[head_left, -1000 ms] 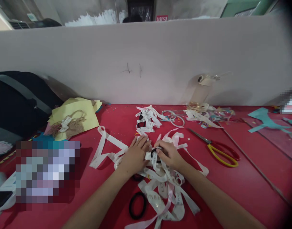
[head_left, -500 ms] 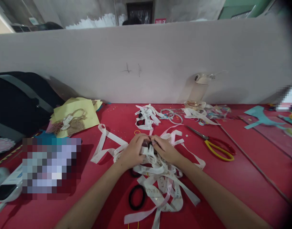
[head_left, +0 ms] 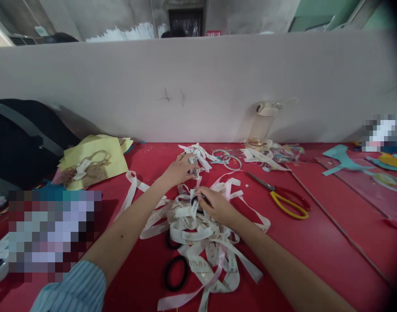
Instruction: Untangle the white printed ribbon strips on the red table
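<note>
My left hand (head_left: 181, 169) reaches over a small pile of white ribbon pieces (head_left: 203, 158) at the back of the red table; its fingers look spread, and their tips partly hide the pile. Nearer to me, my right hand (head_left: 215, 204) pinches a black hair tie (head_left: 195, 200) with a white printed ribbon around it. Beneath that hand lies a heap of loose white and pink ribbons (head_left: 198, 234). Another black hair tie (head_left: 176, 273) lies flat at the heap's front left, with one more partly covered just behind it.
Yellow-and-red-handled pliers (head_left: 287, 203) lie to the right. A clear bottle (head_left: 261, 125) stands against the grey partition (head_left: 120, 86). Yellow paper with twine (head_left: 117, 160) and a dark bag (head_left: 26, 138) are at left. Blue cutouts (head_left: 343, 156) lie far right.
My left hand has left my right hand and moved away to the far ribbon pile. My right hand stays near the heap with the hair tie. The view has shifted slightly.
</note>
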The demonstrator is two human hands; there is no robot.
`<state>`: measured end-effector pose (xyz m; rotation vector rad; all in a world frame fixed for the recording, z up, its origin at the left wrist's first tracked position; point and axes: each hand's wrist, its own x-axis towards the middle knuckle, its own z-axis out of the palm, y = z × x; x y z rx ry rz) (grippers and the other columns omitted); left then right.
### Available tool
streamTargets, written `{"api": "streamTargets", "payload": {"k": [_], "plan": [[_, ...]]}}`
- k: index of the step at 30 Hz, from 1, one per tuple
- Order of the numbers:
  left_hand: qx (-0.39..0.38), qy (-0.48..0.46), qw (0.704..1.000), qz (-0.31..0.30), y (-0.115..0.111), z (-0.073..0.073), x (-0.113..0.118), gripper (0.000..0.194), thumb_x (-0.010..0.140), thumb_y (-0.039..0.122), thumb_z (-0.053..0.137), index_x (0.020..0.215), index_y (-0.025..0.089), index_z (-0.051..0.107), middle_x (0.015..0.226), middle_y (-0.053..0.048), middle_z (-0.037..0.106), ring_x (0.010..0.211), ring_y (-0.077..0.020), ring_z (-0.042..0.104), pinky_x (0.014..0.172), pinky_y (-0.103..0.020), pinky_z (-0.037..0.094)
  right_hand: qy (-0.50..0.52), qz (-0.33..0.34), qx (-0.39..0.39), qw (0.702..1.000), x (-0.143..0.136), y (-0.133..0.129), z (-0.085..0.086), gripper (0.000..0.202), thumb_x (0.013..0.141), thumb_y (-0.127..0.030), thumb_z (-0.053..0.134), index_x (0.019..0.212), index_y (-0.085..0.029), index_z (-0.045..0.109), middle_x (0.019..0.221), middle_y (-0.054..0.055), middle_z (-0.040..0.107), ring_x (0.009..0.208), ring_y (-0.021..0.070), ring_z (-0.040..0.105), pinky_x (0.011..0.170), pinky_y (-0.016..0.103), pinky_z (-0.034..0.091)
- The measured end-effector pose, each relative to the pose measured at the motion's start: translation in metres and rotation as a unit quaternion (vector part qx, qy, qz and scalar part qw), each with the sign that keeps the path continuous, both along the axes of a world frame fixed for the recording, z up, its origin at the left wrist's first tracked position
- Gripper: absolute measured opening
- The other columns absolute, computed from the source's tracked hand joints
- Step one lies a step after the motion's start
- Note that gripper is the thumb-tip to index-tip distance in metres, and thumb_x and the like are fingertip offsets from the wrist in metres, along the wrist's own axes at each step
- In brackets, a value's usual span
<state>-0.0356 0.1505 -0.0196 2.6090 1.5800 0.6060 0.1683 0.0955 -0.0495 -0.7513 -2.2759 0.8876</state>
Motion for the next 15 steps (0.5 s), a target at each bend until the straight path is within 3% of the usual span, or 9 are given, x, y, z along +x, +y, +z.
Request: {"api": "streamTargets", "payload": {"k": [2,5,11,13,15], "plan": [[-0.01,-0.006,1.0,-0.014,0.018,-0.004,-0.002,0.01,0.079,0.022,0.064,0.088,0.021,0.069,0.11,-0.006,0.062,0.106,-0.022,0.055,0.087,-0.035,0.048,-0.007,-0.001,0.002,1.0,0.0,0.0,0.001,0.012,0.091,-0.022,0.04,0.095,-0.023,0.052,0.087,0.002,0.06,0.079,0.017,0.056,0.07,0.027,0.039],[0.02,-0.042,0.999,0.013,0.036,0.001,-0.009,0.01,0.083,0.017,0.056,0.087,0.016,0.065,0.087,-0.005,0.065,0.084,-0.0178,0.06,0.082,-0.032,0.048,-0.016,-0.002,0.0,1.0,0.001,0.001,0.001,0.012,0.092,-0.022,0.04,0.096,-0.022,0.051,0.087,0.002,0.06,0.078,0.0165,0.055,0.069,0.027,0.039],[0.116,-0.136,0.98,0.084,0.053,0.029,-0.018,0.021,0.084,0.009,0.044,0.094,0.016,0.06,0.099,-0.007,0.062,0.094,-0.016,0.058,0.085,-0.029,0.046,-0.015,-0.001,-0.005,1.0,0.001,0.003,0.0,0.011,0.091,-0.02,0.041,0.096,-0.022,0.05,0.089,0.002,0.06,0.079,0.016,0.055,0.07,0.026,0.039],[0.14,-0.16,0.976,0.047,0.051,0.031,-0.011,0.02,0.085,0.011,0.045,0.094,0.018,0.061,0.099,-0.005,0.062,0.095,-0.0149,0.057,0.085,-0.028,0.046,-0.013,-0.003,-0.003,1.0,0.0,0.003,-0.001,0.01,0.091,-0.02,0.041,0.095,-0.022,0.05,0.088,0.002,0.06,0.079,0.0159,0.055,0.07,0.026,0.039],[0.112,-0.101,0.988,0.009,0.049,0.025,-0.003,0.02,0.084,0.021,0.053,0.101,0.021,0.062,0.108,-0.006,0.06,0.105,-0.0192,0.055,0.094,-0.035,0.043,-0.015,-0.004,0.0,1.0,0.0,0.003,-0.001,0.01,0.091,-0.019,0.041,0.095,-0.022,0.051,0.088,0.002,0.059,0.079,0.0159,0.055,0.07,0.026,0.039]]}}
